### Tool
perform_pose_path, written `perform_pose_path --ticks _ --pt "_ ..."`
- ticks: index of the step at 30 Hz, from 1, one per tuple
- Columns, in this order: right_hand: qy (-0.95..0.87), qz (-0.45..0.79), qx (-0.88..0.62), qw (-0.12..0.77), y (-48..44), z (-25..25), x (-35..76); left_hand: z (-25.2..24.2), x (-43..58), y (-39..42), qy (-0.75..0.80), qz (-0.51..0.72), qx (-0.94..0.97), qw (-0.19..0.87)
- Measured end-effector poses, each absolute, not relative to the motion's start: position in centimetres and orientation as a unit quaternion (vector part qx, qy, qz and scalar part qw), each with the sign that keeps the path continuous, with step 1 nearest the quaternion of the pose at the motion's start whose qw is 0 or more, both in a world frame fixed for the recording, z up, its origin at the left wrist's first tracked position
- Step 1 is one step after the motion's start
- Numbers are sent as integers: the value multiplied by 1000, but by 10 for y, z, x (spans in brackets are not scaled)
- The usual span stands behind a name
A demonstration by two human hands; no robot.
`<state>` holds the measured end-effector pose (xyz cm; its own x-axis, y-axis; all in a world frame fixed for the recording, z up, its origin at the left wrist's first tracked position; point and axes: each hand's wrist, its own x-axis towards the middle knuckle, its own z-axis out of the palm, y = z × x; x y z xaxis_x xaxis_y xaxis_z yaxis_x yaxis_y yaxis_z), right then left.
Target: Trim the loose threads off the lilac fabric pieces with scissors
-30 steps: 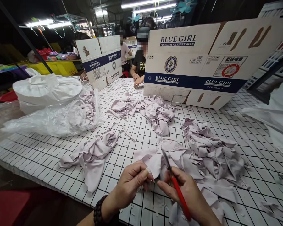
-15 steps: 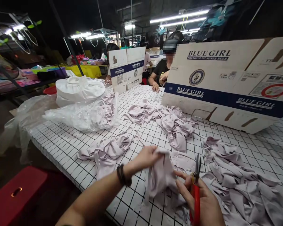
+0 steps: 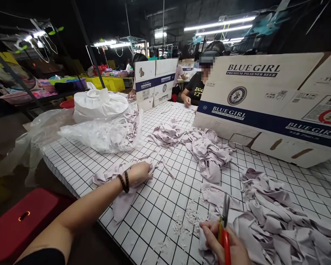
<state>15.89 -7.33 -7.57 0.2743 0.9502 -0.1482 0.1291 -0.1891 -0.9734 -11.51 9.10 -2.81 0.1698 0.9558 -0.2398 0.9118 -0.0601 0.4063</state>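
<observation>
Mauve cloth heap (image 3: 123, 204) by the table's (image 3: 146, 230) near left edge; red-handled scissors (image 3: 225, 237).
Head view: left hand (image 3: 140, 172) at the heap, fingers hidden, grip cannot be told; right hand (image 3: 238, 250) closed round the scissors, blades upward, beside a larger heap (image 3: 281, 217). Step, apparently: picking up one piece. Next move likely calls for a pinch freeing it.
</observation>
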Motion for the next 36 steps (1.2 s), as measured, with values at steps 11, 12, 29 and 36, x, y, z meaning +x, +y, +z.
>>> perform_pose_path --ticks 11,12,29,36 --pt "-545 479 -530 439 -47 -66 134 -46 -65 9 437 113 869 204" --pt "-569 499 -506 412 -45 -64 133 -46 -59 0 412 117 878 214" --pt "-704 278 -547 358 -84 -60 136 -81 -34 -88 499 362 266 741" --pt "-770 141 -474 403 -107 -75 123 -64 -25 -85 495 379 200 756"
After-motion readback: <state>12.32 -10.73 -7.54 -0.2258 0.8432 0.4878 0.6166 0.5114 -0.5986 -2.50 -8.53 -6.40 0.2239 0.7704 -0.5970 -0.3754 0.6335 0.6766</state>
